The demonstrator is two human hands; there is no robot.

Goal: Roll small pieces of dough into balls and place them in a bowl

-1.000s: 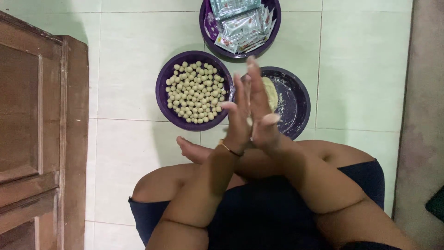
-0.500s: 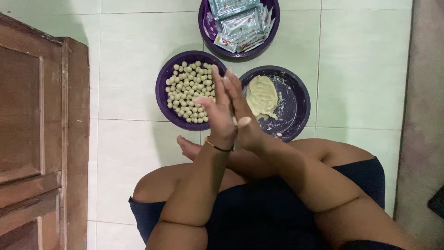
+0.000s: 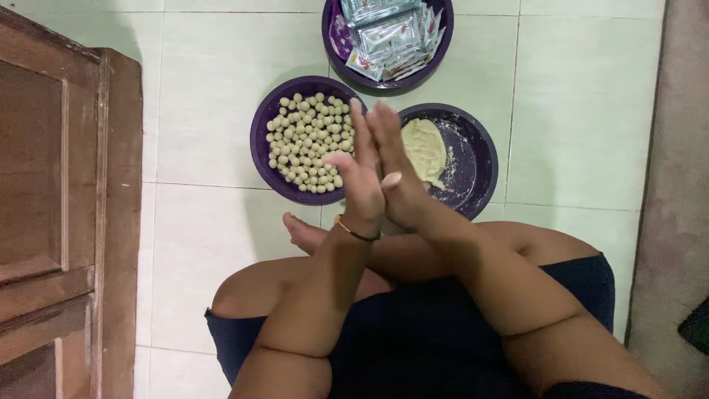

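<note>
My left hand (image 3: 357, 185), with a thin gold bracelet at the wrist, and my right hand (image 3: 399, 181) are pressed flat together, palm to palm, fingers straight and pointing away from me. Anything between the palms is hidden. They hover above the gap between two purple bowls on the floor. The left bowl (image 3: 260, 140) holds several small pale dough balls (image 3: 306, 140). In the right bowl (image 3: 473, 159) sits a lump of pale dough (image 3: 425, 148) amid floury smears.
A third purple bowl (image 3: 443, 29) of small sealed packets (image 3: 388, 29) stands further away. I sit cross-legged on pale floor tiles (image 3: 199, 96), a bare foot (image 3: 303, 233) under my hands. A wooden cabinet (image 3: 59, 199) runs along the left.
The palms have slid against each other: the right hand's fingers reached further forward a second ago and are now level with the left. The pair shifted left, then slightly back right.
</note>
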